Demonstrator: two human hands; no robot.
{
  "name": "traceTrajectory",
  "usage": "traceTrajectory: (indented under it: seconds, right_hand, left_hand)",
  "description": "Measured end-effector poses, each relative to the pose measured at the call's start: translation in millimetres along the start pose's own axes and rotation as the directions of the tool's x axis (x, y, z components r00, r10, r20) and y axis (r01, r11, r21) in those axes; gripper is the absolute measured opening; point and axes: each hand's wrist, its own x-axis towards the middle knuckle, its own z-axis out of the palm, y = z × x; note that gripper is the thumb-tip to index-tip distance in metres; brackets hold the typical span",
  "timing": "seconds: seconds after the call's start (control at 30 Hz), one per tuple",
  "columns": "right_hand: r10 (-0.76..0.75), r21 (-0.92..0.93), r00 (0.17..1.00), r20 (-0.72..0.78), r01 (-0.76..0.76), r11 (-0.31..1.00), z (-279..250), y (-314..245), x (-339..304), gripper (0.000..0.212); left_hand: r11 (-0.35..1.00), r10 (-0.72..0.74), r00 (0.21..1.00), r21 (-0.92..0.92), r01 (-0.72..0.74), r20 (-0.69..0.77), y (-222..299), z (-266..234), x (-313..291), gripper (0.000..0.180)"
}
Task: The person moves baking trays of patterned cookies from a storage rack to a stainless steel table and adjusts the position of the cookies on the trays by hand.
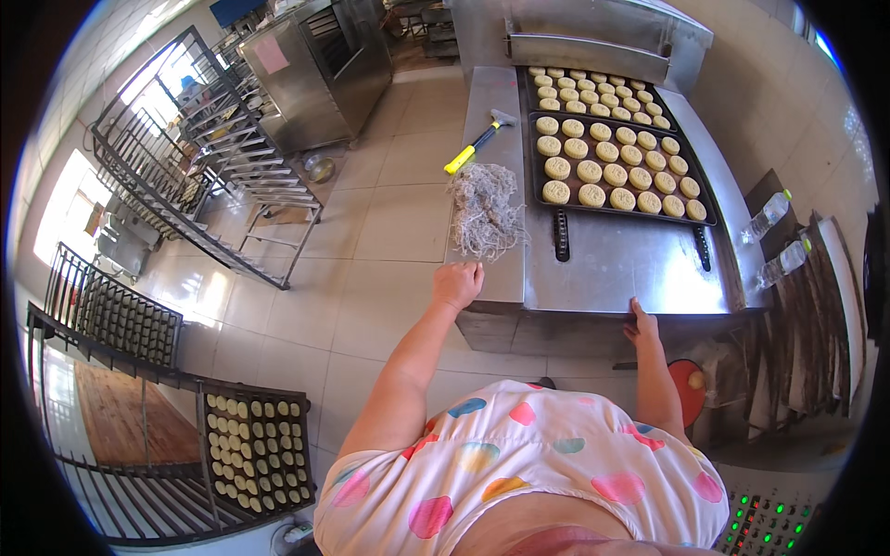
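My left hand (459,284) rests at the front left corner of a steel oven conveyor (612,264), its fingers curled in, and nothing shows in it. Just beyond it lies a heap of grey tangled threads (487,208). A scraper with a yellow and black handle (477,146) lies behind that heap. My right hand (642,322) touches the conveyor's front edge with its fingers apart. Ahead of it, a dark baking tray (623,210) holds rows of round pale pastries (615,174). A second tray of pastries (603,91) lies behind, near the metal hood.
Two clear bottles (768,215) stand along the right side, near stacked dark boards (797,324). A red round object (686,389) is below my right arm. Tall metal racks (204,157) stand at left; another rack holds pastry trays (260,449). A panel with green lights (765,519) is at lower right.
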Motion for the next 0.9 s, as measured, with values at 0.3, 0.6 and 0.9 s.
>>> traceTrajectory:
  seconds: [0.3,0.6,0.9]
  right_hand:
    - [-0.015,-0.011,1.000,-0.001,0.015,1.000,-3.0,4.3,7.3,0.038]
    - [-0.009,0.001,1.000,-0.026,0.009,1.000,-0.9,5.4,4.9,0.037]
    - [-0.031,0.042,0.999,-0.014,0.032,0.999,1.6,0.5,-4.9,0.044]
  left_hand:
    - [0.999,0.033,0.996,0.013,-0.032,-0.086,-5.0,16.6,0.6,0.030]
    - [0.998,0.013,1.000,0.054,-0.012,-0.019,-4.0,12.8,1.3,0.034]
    - [0.999,-0.002,1.000,0.047,0.002,-0.002,-4.4,9.6,1.2,0.035]
